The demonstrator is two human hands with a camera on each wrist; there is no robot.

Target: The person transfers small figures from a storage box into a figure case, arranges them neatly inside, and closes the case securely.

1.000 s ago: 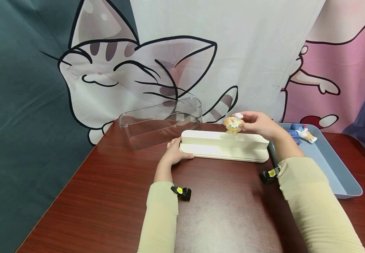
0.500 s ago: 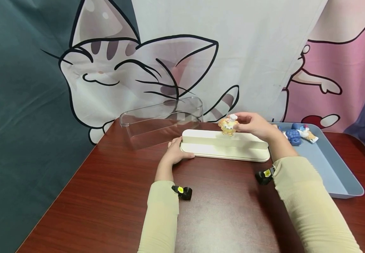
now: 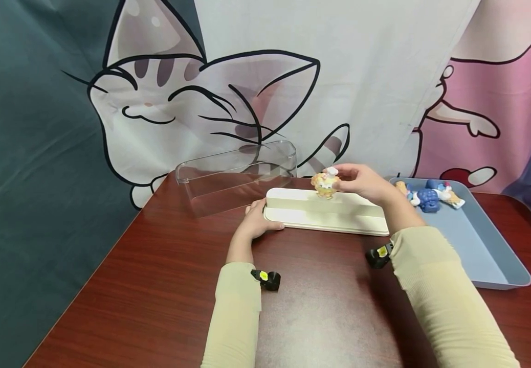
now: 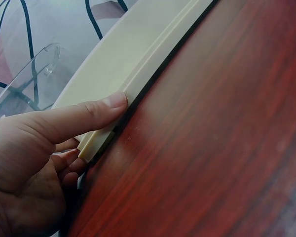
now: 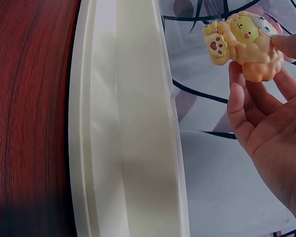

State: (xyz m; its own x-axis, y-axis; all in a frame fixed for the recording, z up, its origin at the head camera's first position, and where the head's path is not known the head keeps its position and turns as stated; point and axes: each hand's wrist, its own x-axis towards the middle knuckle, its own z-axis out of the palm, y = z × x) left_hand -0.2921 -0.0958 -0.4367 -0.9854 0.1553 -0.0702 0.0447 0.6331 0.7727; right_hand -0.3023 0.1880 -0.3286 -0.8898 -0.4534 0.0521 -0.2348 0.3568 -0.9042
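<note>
A long cream stepped display base lies on the table. My left hand grips its left end; in the left wrist view the thumb presses on the front rim while the other fingers curl round the end. Above the base's raised back step, my right hand pinches a small yellow-orange figurine with a white top. In the right wrist view the figurine shows a smiling face and a paw-print pad, held between thumb and fingertips, apart from the base.
A clear plastic cover stands behind my left hand. On the right, a blue-grey tray holds several small figurines at its far end, partly behind my right arm. A printed cat curtain hangs behind the table.
My right hand has moved left along the base with the figurine, uncovering more of the tray's figurines. My left hand stays on the base's left end.
</note>
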